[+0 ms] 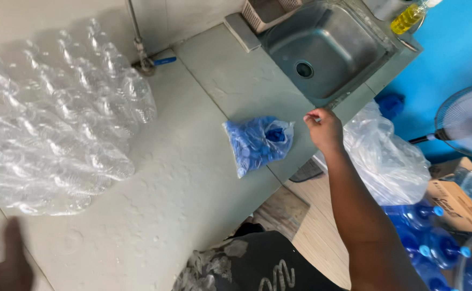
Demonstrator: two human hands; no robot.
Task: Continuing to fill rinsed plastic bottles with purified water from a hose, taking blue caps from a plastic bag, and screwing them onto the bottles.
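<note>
The right hand [324, 129] hung just right of the bag of blue caps [258, 143], fingers pinched together on something too small to identify. That bag lay on the worktop [182, 178], close to its front edge and just below the steel sink [327, 51]. A careless brush could likely have nudged the bag over the edge, spilling caps. The right arm reached out extended. The left hand [1, 264], blurred far left of the bag, below the wrapped clear bottles [53, 118], showed no readable grip.
</note>
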